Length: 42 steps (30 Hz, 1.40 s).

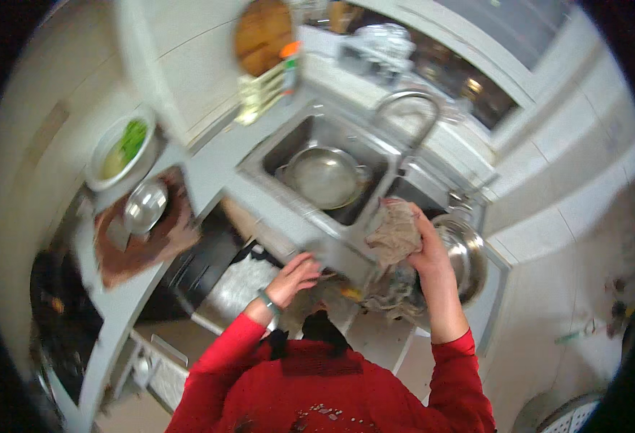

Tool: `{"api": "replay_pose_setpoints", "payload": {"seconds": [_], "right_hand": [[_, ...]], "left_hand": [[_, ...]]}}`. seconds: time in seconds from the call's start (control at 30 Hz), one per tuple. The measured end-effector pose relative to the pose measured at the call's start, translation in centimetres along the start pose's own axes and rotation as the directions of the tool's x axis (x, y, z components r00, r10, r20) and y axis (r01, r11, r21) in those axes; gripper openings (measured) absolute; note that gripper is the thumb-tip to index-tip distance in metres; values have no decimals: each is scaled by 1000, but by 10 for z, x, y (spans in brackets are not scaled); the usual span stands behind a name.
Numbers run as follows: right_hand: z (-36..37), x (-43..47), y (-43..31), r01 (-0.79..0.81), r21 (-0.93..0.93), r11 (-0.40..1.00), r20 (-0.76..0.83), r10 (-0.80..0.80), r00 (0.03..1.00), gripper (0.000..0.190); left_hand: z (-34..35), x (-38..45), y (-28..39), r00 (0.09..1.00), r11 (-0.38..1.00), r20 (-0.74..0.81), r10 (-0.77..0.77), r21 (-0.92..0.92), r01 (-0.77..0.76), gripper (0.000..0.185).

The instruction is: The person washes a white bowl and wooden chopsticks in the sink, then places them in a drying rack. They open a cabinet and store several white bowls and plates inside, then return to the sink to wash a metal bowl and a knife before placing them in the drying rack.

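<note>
My right hand point(426, 243) grips a bunched beige cloth point(396, 230) above the near right edge of the double sink point(331, 219). My left hand point(295, 279), a band on its wrist, hovers with fingers apart near the counter's front edge and holds nothing. A round metal pan point(325, 177) rests in the left basin, below the curved faucet point(435, 111). Right of my right forearm sits a large stainless steel bowl point(470, 260), partly covered by the arm. Below the cloth hangs more crumpled fabric point(396, 300), blurred.
On the left counter, a brown board point(160, 254) carries a cleaver point(118, 234) and a small metal bowl point(145, 207). Behind it stands a white bowl point(147, 157) with green vegetables point(133, 139). An open drawer point(168, 373) juts out low left; a stove point(65, 319) lies far left.
</note>
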State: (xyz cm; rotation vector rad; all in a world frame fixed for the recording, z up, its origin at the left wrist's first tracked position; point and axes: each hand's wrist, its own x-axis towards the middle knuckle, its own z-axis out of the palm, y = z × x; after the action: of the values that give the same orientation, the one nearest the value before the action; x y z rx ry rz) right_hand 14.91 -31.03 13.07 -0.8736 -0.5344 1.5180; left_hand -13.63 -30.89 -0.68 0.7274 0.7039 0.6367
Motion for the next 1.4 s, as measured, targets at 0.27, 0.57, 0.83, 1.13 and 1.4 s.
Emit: {"api": "replay_pose_setpoints", "payload": {"seconds": [0.27,0.57,0.83,1.13,1.4], "right_hand": [[105,12,192,-125,-484,866,121,207,971,32],[149,-32,327,12,-804,594,336,438,833,35],[167,-157,421,-382,-779,497,446,868,220,47],[209,-262,504,-734,-652,190,267,964,12,42],[245,-354,627,-655,-742,142,46,986,162,28]], "left_hand": [[-77,-111,-8,940,764,-282,190,-560,-322,18],[-100,-253,-62,575,780,-806,138,-269,-565,14],[-59,-355,-126,443,623,-887,126,-277,-732,24],[-73,-463,-182,423,791,-885,195,-113,-601,45],[-125,-604,-263,-32,870,-871,490,491,-47,56]]}}
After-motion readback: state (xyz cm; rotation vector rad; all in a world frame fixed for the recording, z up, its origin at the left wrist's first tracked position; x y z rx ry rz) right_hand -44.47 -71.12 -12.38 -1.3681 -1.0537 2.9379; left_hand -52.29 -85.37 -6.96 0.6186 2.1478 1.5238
